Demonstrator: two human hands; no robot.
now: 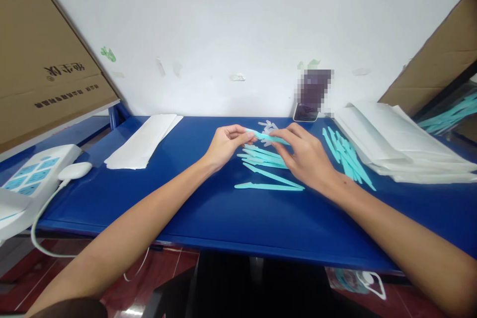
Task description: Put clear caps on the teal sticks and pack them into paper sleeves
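Between both hands, above the blue table, is a turquoise eyebrow razor (264,136). At its left end, the fingertips of my left hand (226,146) pinch it. My right hand (303,151) grips the other end with thumb and fingers, hiding part of the handle. Below them lie several more turquoise razors (261,156), loosely fanned, with one razor (268,187) nearest me. Behind the held razor sits a small heap of translucent caps (269,125), partly covered by it and my right hand. To the right of that hand is another pile of turquoise razors (346,154).
White paper sheets (143,141) lie at the left on the blue table (208,213). White packaging sleeves (406,139) are stacked at the right. A phone (307,109) leans on the wall. A power strip (40,174) with a plugged charger (76,171) sits far left, near a cardboard box (48,44).
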